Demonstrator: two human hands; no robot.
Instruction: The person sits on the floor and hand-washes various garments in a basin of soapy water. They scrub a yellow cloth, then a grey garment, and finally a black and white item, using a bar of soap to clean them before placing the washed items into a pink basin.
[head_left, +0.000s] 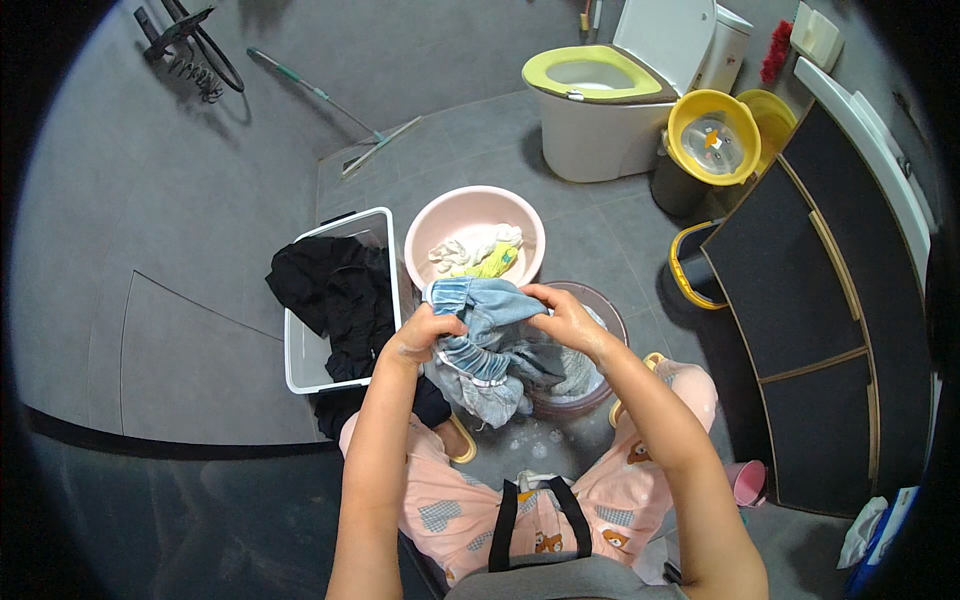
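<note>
A light blue denim garment (487, 304) with gathered elastic edges is stretched between my two hands. My left hand (427, 330) grips it near an elastic band, and my right hand (566, 322) pinches its opposite side. The cloth hangs over the left rim of a translucent brownish basin (619, 319), which holds soaking grey cloth (577, 375) in cloudy water. Behind the garment stands a pale pink basin (420, 225) with white cloth (487, 244) and a yellow-green cloth (491, 262) inside. Left of my left hand, black clothes (330, 292) fill much of a white plastic bin (304, 375).
A toilet (592, 139) with a yellow-green seat is at the back. Yellow-rimmed buckets (712, 176) stand beside a dark cabinet (795, 262). A floor squeegee (382, 142) leans on the wall. Soap suds (538, 450) lie on the floor before me; a pink cup (746, 482) rests near the cabinet.
</note>
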